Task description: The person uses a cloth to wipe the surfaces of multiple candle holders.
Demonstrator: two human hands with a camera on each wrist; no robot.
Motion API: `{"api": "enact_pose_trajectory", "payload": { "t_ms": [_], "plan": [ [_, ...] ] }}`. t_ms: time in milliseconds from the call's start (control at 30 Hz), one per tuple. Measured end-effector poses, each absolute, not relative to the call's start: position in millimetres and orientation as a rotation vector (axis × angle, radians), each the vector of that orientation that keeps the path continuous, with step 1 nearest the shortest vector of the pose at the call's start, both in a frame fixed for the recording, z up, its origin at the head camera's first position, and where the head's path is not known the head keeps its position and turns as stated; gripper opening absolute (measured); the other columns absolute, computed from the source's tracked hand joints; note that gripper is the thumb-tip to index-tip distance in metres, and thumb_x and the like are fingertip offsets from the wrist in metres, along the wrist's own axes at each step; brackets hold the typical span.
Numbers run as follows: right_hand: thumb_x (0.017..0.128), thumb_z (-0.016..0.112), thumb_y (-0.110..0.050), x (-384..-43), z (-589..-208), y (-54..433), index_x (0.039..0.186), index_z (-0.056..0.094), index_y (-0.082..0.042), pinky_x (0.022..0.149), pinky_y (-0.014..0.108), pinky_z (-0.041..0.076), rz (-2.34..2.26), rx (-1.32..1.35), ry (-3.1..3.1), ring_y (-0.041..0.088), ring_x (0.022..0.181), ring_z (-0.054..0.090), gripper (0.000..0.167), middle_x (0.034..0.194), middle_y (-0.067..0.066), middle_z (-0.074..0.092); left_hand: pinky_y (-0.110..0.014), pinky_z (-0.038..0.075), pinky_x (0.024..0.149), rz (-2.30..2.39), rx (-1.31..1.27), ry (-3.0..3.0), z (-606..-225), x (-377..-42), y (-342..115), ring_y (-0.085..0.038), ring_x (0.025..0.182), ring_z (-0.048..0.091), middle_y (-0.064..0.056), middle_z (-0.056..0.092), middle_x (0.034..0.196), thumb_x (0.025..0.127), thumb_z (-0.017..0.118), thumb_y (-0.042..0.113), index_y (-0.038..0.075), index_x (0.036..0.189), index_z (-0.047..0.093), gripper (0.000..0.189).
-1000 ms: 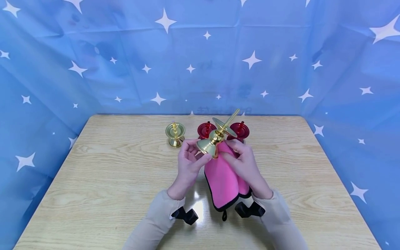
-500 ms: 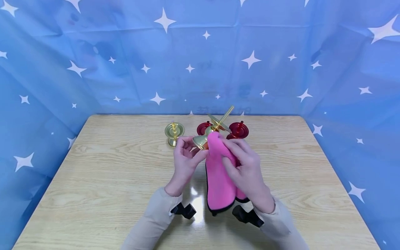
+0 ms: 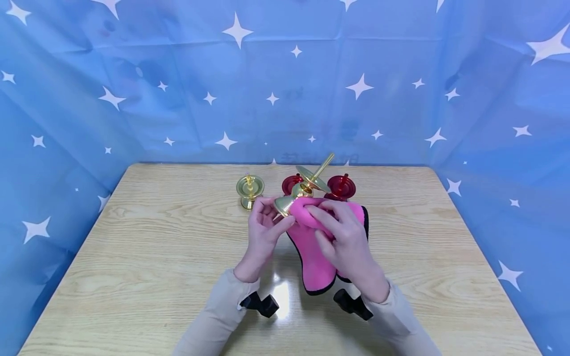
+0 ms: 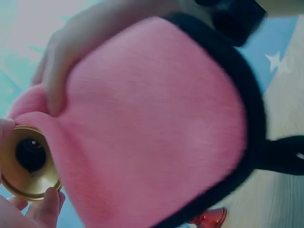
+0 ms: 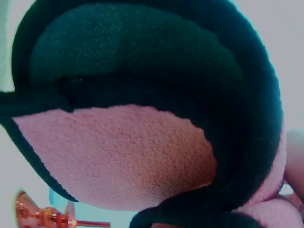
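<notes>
My left hand (image 3: 261, 235) holds a gold candlestick (image 3: 299, 190) by its flared foot. It is tilted, with its drip dish and thin upright pointing up to the right in the head view. The left wrist view looks into the hollow foot (image 4: 42, 180), fingers at its rim. My right hand (image 3: 349, 242) pinches a folded pink cloth (image 3: 316, 262) with black edging, bunched against the candlestick between foot and stem. In the left wrist view the cloth (image 4: 156, 118) hides much of the right hand. It fills most of the right wrist view too.
A second gold candlestick (image 3: 250, 188) stands on the wooden table (image 3: 133, 247), behind my left hand. Two red candlesticks, a left one (image 3: 290, 184) and a right one (image 3: 342, 188), stand farther back, partly covered. A blue star-patterned curtain (image 3: 187, 69) surrounds the table.
The right hand has moved the cloth up onto the candlestick, then slightly down toward its foot. One cloth corner now sticks out right of that hand. The left hand has shifted slightly left.
</notes>
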State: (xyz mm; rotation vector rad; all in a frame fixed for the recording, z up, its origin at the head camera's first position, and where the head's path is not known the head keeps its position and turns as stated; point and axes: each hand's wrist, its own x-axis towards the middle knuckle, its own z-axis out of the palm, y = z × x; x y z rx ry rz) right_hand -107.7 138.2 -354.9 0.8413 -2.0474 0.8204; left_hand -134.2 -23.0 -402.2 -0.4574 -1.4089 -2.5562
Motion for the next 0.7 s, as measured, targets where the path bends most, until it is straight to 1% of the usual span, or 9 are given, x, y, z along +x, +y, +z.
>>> {"api": "enact_pose_trajectory", "payload": {
  "t_ms": [167, 233, 333, 367, 400, 533, 567, 633, 700],
  "plan": [
    [0.072, 0.051, 0.006, -113.6, -360.1, 147.5, 0.097, 0.069, 0.002, 0.065, 0.036, 0.047, 0.901, 0.805, -2.092, 0.029, 0.084, 0.058, 0.031, 0.095, 0.019, 0.061, -0.024, 0.048, 0.081, -2.626, -0.391, -1.369, -398.2, -133.1, -23.0, -0.010, 0.092, 0.059, 0.003, 0.062, 0.101, 0.069, 0.077, 0.008, 0.014, 0.101, 0.050, 0.042],
    [0.071, 0.053, 0.008, -116.7, -361.8, 149.5, 0.097, 0.069, 0.004, 0.060, 0.032, 0.045, 0.954, 0.783, -2.117, 0.027, 0.079, 0.058, 0.031, 0.095, 0.018, 0.062, -0.023, 0.047, 0.080, -2.632, -0.388, -1.368, -396.7, -133.0, -23.3, -0.011, 0.091, 0.059, 0.003, 0.063, 0.101, 0.069, 0.077, 0.010, 0.014, 0.101, 0.051, 0.041],
    [0.070, 0.054, 0.012, -122.2, -363.9, 150.7, 0.099, 0.068, 0.007, 0.055, 0.023, 0.042, 1.043, 0.758, -2.145, 0.023, 0.073, 0.056, 0.033, 0.094, 0.018, 0.062, -0.022, 0.046, 0.079, -2.646, -0.405, -1.391, -394.0, -131.5, -23.6, -0.010, 0.090, 0.059, 0.004, 0.062, 0.100, 0.070, 0.073, 0.007, 0.014, 0.100, 0.051, 0.037],
    [0.071, 0.056, 0.013, -124.1, -364.4, 150.8, 0.100, 0.068, 0.007, 0.057, 0.021, 0.042, 1.083, 0.749, -2.150, 0.023, 0.074, 0.057, 0.032, 0.095, 0.018, 0.063, -0.022, 0.046, 0.079, -2.655, -0.418, -1.399, -392.9, -130.5, -23.3, -0.010, 0.090, 0.058, 0.004, 0.062, 0.100, 0.069, 0.070, 0.005, 0.014, 0.099, 0.051, 0.037],
    [0.071, 0.057, 0.014, -126.3, -364.9, 150.7, 0.100, 0.069, 0.007, 0.060, 0.019, 0.043, 1.130, 0.739, -2.154, 0.023, 0.076, 0.058, 0.032, 0.097, 0.018, 0.064, -0.022, 0.046, 0.079, -2.658, -0.434, -1.410, -392.5, -129.9, -22.5, -0.010, 0.089, 0.058, 0.005, 0.062, 0.100, 0.069, 0.070, 0.006, 0.015, 0.100, 0.051, 0.037],
    [0.073, 0.063, 0.015, -132.0, -364.8, 148.3, 0.103, 0.069, 0.005, 0.078, 0.015, 0.045, 1.388, 0.630, -2.180, 0.016, 0.099, 0.058, 0.032, 0.109, 0.018, 0.064, -0.022, 0.046, 0.079, -2.675, -0.483, -1.432, -392.4, -127.5, -19.0, -0.010, 0.091, 0.058, 0.005, 0.061, 0.101, 0.070, 0.070, 0.007, 0.015, 0.100, 0.051, 0.037],
    [0.074, 0.064, 0.015, -132.6, -364.8, 147.6, 0.103, 0.069, 0.004, 0.080, 0.015, 0.044, 1.456, 0.594, -2.179, 0.013, 0.101, 0.057, 0.032, 0.110, 0.017, 0.064, -0.022, 0.046, 0.079, -2.673, -0.482, -1.433, -393.0, -127.6, -18.4, -0.010, 0.091, 0.058, 0.005, 0.061, 0.101, 0.070, 0.069, 0.007, 0.015, 0.100, 0.051, 0.036],
    [0.076, 0.064, 0.014, -132.5, -364.6, 146.1, 0.105, 0.069, 0.004, 0.080, 0.015, 0.044, 1.560, 0.550, -2.172, 0.007, 0.101, 0.055, 0.031, 0.109, 0.017, 0.065, -0.022, 0.046, 0.079, -2.672, -0.470, -1.422, -394.3, -128.0, -17.8, -0.010, 0.091, 0.058, 0.004, 0.061, 0.101, 0.070, 0.068, 0.005, 0.014, 0.100, 0.051, 0.036],
    [0.077, 0.064, 0.013, -131.5, -365.0, 145.1, 0.105, 0.069, 0.004, 0.077, 0.016, 0.044, 1.610, 0.554, -2.153, 0.007, 0.096, 0.056, 0.030, 0.103, 0.016, 0.066, -0.022, 0.046, 0.079, -2.663, -0.450, -1.398, -395.4, -128.7, -17.4, -0.010, 0.091, 0.058, 0.004, 0.061, 0.101, 0.071, 0.070, 0.006, 0.014, 0.101, 0.050, 0.037]
  ]
}}
